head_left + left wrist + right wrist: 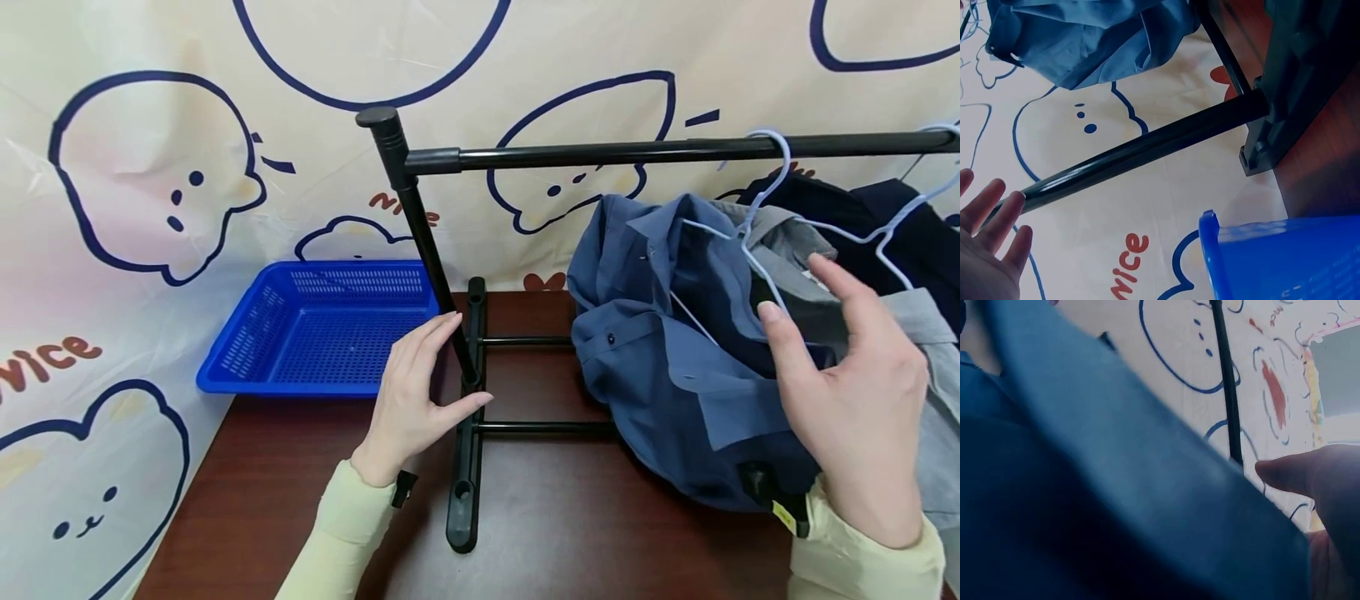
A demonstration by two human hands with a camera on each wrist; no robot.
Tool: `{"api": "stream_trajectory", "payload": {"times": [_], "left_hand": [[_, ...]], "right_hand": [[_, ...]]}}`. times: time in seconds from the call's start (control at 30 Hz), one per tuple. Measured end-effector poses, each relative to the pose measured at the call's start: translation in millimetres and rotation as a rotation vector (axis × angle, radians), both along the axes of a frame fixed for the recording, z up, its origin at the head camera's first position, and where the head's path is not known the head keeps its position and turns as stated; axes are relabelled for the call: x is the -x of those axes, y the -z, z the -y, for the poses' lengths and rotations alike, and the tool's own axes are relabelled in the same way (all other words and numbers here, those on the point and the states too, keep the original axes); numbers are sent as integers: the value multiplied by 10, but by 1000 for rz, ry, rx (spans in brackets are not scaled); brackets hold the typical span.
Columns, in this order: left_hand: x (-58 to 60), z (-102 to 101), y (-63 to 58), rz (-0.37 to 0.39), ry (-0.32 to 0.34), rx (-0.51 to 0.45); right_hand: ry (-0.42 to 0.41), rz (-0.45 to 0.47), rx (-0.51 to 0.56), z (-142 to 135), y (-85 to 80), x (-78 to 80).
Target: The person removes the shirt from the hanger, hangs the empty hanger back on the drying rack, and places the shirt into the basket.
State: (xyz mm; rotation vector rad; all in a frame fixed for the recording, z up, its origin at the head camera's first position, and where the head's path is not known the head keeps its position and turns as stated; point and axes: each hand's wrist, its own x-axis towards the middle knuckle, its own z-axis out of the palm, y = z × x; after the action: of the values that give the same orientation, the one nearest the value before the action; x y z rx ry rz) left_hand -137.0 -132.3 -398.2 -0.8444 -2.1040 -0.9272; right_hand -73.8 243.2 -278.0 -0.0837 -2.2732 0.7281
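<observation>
My left hand [411,387] is beside the upright post [429,246] of a black garment rack, its fingers extended and thumb spread. In the left wrist view its fingertips overlap the post's lower-left end; contact is unclear. My right hand [862,375] is held over the hanging clothes, thumb and index finger apart with nothing between them. Just left of it, a blue button shirt [637,350] hangs on a light-blue hanger [786,162] hooked over the rack's rail [570,156]. Blurred shirt fabric [1147,481] fills much of the right wrist view.
A blue plastic basket [292,388] stands left of the rack on the dark wooden table [555,517]. The rack's base foot [463,521] runs toward the front. Grey [918,317] and dark navy [862,196] garments hang at right. A cartoon-printed cloth [300,50] covers the back.
</observation>
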Motion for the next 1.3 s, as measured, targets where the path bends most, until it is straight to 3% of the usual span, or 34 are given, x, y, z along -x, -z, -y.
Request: {"api": "stream_trajectory", "payload": {"times": [0.17, 0.37, 0.63, 0.97, 1.3], "left_hand": [[8, -64, 18, 41, 26, 17], [23, -136, 56, 95, 35, 41], [37, -225, 55, 130, 62, 65], [61, -247, 42, 138, 51, 71], [73, -256, 14, 125, 52, 39]], "right_hand": [[-6, 78, -7, -82, 144, 10], [-25, 43, -26, -143, 262, 36], [-34, 23, 59, -164, 362, 120], [-61, -143, 101, -168, 366, 197], [-69, -272, 126, -125, 180, 196]]}}
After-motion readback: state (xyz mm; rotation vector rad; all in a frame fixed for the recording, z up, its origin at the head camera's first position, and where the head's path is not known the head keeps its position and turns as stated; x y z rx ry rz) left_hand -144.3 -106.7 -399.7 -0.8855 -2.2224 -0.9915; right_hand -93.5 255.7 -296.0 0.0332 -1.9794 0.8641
